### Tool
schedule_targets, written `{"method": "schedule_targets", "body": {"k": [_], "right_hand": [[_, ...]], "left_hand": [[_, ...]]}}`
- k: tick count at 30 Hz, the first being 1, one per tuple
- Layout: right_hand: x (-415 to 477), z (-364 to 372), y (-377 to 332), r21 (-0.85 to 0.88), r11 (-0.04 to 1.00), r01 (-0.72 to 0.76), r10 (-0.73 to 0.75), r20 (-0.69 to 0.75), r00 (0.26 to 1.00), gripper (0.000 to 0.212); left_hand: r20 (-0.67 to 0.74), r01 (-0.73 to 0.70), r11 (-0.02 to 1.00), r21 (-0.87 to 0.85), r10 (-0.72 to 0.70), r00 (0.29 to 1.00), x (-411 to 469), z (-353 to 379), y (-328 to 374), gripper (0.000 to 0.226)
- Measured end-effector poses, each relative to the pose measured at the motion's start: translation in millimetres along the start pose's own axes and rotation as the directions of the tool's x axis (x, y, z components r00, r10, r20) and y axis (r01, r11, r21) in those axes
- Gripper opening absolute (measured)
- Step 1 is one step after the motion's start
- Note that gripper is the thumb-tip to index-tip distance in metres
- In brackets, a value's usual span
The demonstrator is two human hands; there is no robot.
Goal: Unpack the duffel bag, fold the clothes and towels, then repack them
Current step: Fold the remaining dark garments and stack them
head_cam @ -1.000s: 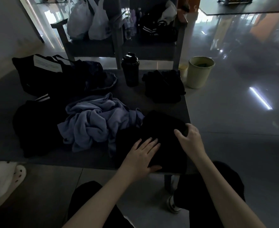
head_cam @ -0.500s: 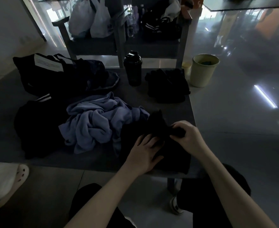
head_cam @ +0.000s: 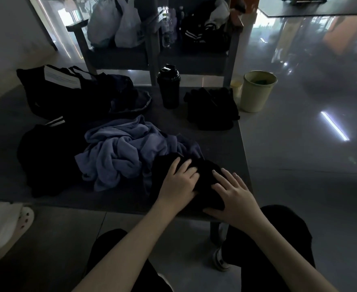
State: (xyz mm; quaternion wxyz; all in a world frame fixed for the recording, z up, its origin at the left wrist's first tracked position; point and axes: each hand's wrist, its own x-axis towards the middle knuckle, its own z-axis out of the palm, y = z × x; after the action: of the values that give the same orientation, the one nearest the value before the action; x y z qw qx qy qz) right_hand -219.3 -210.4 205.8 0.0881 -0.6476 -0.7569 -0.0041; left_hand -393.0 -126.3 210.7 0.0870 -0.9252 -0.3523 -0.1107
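Note:
A black garment (head_cam: 207, 182) lies folded small at the near right corner of the dark bench (head_cam: 221, 142). My left hand (head_cam: 178, 183) rests flat on its left half, fingers spread. My right hand (head_cam: 234, 196) presses flat on its right half, fingers apart. A crumpled purple towel (head_cam: 122, 152) lies just left of the garment. The black duffel bag (head_cam: 68, 91) sits open at the far left. A folded black pile (head_cam: 212, 110) rests at the far right.
A black shaker bottle (head_cam: 168, 89) stands at the back middle of the bench. Another black garment (head_cam: 45, 157) with white stripes lies at the left. A pale green bin (head_cam: 257, 91) stands on the floor right of the bench. A second bench (head_cam: 152, 53) behind holds bags.
My right hand gripped the garment's far right edge, folded it over toward the left, let go, and now lies flat on the smaller bundle. My left hand stayed pressed on the cloth.

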Motion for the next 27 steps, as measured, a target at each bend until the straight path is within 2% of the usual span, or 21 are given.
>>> {"method": "schedule_targets", "body": {"k": [3, 4, 6, 9, 14, 18, 21, 23, 26, 27], "right_hand": [[-8.9, 2.3, -3.1, -0.081, 0.997, 0.011, -0.005, 0.065, 0.998, 0.084], [-11.2, 3.9, -4.2, -0.103, 0.995, 0.016, -0.008, 0.081, 0.997, 0.087], [-14.3, 8.2, -6.5, -0.124, 0.992, 0.02, -0.007, 0.1, 0.995, 0.092], [-16.1, 9.8, -6.9, -0.14, 0.989, 0.039, -0.028, 0.079, 0.996, 0.095], [-13.5, 3.3, -1.7, -0.097, 0.992, 0.082, -0.078, 0.052, 0.996, 0.089], [-8.7, -1.6, 6.3, 0.021, 0.996, 0.087, -0.086, -0.042, 0.995, 0.074], [-6.0, -2.9, -2.8, -0.004, 0.999, 0.032, -0.033, -0.032, 0.999, 0.088], [-6.1, -0.3, -7.7, 0.031, 1.0, -0.006, 0.008, -0.058, 0.998, 0.088], [-0.2, -15.3, -13.2, 0.178, 0.98, -0.093, 0.115, -0.117, 0.986, 0.06], [3.1, -22.2, -11.5, 0.245, 0.959, -0.144, 0.168, -0.08, 0.983, 0.052]], "left_hand": [[0.02, 0.038, 0.992, -0.121, -0.036, 0.999, -13.4, 11.8, -3.1, 0.044], [0.018, 0.035, 0.988, -0.148, -0.033, 0.999, -18.7, 14.5, -4.2, 0.047], [0.139, 0.037, 0.984, -0.173, -0.012, 0.99, -29.0, 16.9, -7.1, 0.067], [0.255, 0.005, 0.988, -0.154, 0.035, 0.966, -33.8, 13.0, -14.0, 0.083], [0.341, -0.007, 0.99, -0.14, 0.055, 0.938, -27.0, -1.5, -17.6, 0.086], [0.353, -0.021, 0.991, -0.129, 0.066, 0.933, -24.2, -9.5, -17.3, 0.079], [0.292, 0.029, 0.974, -0.223, 0.039, 0.956, -15.6, -17.7, -17.4, 0.062], [0.265, 0.087, 0.945, -0.315, -0.001, 0.964, -6.8, -27.8, -19.0, 0.051], [0.283, 0.136, 0.921, -0.366, -0.029, 0.959, 11.5, -45.7, -23.2, 0.041], [0.289, 0.137, 0.917, -0.374, -0.025, 0.957, 19.1, -51.1, -24.9, 0.039]]}}
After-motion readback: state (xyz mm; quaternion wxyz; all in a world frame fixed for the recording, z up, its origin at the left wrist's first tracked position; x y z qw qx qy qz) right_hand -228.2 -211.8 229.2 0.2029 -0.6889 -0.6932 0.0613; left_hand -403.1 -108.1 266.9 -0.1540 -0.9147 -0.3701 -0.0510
